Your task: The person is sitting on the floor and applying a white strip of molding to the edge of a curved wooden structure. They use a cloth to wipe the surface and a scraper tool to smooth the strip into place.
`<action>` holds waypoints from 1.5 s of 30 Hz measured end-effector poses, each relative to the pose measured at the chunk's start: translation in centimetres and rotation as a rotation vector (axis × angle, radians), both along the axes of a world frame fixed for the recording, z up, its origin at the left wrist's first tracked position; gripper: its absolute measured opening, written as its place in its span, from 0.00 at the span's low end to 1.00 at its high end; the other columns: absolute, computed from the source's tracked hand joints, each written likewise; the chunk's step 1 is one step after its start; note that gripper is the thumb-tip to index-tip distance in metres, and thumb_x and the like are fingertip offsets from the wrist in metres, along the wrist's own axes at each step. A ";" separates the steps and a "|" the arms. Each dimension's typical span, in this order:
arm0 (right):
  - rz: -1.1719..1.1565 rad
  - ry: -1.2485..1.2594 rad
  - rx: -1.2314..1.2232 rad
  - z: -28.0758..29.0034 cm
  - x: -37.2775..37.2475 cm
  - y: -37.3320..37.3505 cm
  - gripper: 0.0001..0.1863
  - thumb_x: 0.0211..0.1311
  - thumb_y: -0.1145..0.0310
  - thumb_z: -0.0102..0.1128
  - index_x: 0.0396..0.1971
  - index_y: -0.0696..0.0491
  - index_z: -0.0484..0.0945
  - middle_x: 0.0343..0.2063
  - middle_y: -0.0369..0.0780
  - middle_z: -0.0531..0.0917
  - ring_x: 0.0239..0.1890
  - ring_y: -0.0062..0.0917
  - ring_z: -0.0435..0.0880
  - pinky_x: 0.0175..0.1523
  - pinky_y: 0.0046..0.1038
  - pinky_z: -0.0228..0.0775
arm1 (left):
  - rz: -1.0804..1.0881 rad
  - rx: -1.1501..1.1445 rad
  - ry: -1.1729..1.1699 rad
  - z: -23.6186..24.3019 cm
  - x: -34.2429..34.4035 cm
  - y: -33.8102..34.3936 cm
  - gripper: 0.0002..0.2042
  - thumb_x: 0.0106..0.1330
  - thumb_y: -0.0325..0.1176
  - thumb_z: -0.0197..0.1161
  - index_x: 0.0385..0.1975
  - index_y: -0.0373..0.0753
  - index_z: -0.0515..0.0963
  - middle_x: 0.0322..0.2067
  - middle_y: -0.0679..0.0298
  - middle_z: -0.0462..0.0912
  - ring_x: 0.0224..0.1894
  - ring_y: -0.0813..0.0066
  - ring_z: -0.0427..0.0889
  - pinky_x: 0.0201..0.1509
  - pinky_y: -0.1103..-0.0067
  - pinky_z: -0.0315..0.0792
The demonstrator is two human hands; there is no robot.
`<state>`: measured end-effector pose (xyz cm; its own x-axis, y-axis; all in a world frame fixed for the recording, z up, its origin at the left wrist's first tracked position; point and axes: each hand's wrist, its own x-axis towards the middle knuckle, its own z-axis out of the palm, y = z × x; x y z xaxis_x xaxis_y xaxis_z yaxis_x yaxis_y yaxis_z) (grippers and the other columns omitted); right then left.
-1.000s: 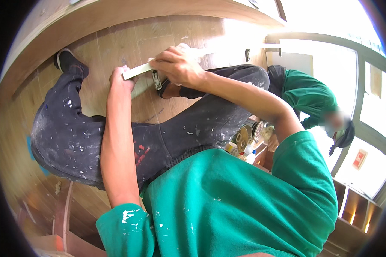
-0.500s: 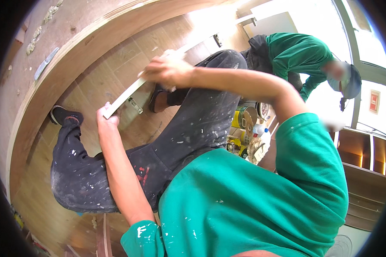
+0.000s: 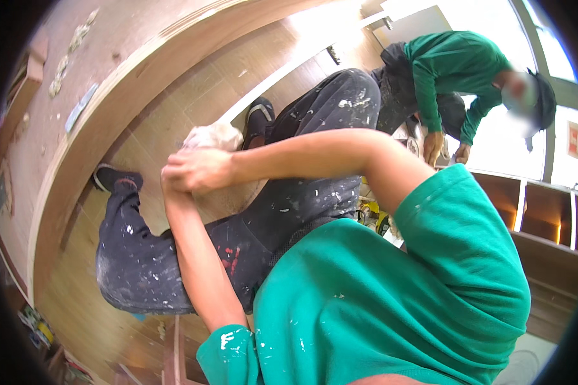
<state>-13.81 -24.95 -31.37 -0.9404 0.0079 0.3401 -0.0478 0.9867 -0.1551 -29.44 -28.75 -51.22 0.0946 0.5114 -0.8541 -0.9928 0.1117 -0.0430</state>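
My right hand (image 3: pixel 198 168) is closed, its fingers wrapped over the near end of a long white strip (image 3: pixel 274 80), with a crumpled off-white cloth (image 3: pixel 213 136) bunched just beyond it, apparently gripped with it. My left hand (image 3: pixel 175 184) is mostly covered by the right one at that same end, so its fingers are hidden. The strip runs away diagonally toward the upper right, above the wooden floor and past my paint-spattered dark trousers.
A curved-looking plywood board (image 3: pixel 96 163) borders the floor on the left. A co-worker in green (image 3: pixel 456 61) bends at the right, both hands low. Cans and containers (image 3: pixel 382 218) sit behind my arm. Wooden shelving (image 3: pixel 546 212) and windows (image 3: pixel 568 131) stand at the right.
My right hand slid left and down along the strip to meet my left hand, with the cloth alongside. The co-worker's hands now show lower at the right. The view has shifted.
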 end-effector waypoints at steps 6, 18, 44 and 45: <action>-0.088 -0.175 -0.014 2.2 8.3 5.9 0.28 0.57 0.71 0.61 0.62 0.54 0.78 0.47 0.42 0.78 0.54 0.35 0.79 0.60 0.37 0.77 | -0.005 -0.001 -0.058 0.9 0.7 1.2 0.15 0.82 0.28 0.38 0.56 0.27 0.69 0.56 0.40 0.80 0.54 0.41 0.83 0.62 0.42 0.79; -0.328 -0.380 -0.203 9.9 26.9 24.3 0.13 0.68 0.73 0.65 0.49 0.59 0.87 0.44 0.43 0.84 0.47 0.38 0.84 0.55 0.37 0.76 | 0.006 -0.095 0.090 6.2 0.1 0.2 0.17 0.79 0.25 0.42 0.62 0.23 0.65 0.54 0.33 0.79 0.56 0.34 0.81 0.65 0.44 0.79; 0.195 -0.160 -0.089 6.2 21.8 22.2 0.14 0.62 0.68 0.64 0.46 0.54 0.84 0.44 0.37 0.81 0.49 0.29 0.81 0.53 0.31 0.81 | -0.129 -0.075 0.190 9.3 -1.2 -3.2 0.32 0.73 0.17 0.48 0.78 0.34 0.52 0.38 0.50 0.81 0.42 0.55 0.86 0.63 0.61 0.81; 0.202 -0.163 -0.086 6.2 21.5 22.1 0.13 0.62 0.69 0.64 0.45 0.55 0.84 0.43 0.37 0.80 0.48 0.29 0.81 0.52 0.31 0.81 | -0.118 -0.072 0.184 9.0 -1.5 -3.3 0.32 0.73 0.17 0.48 0.78 0.34 0.52 0.39 0.50 0.81 0.42 0.55 0.86 0.63 0.61 0.81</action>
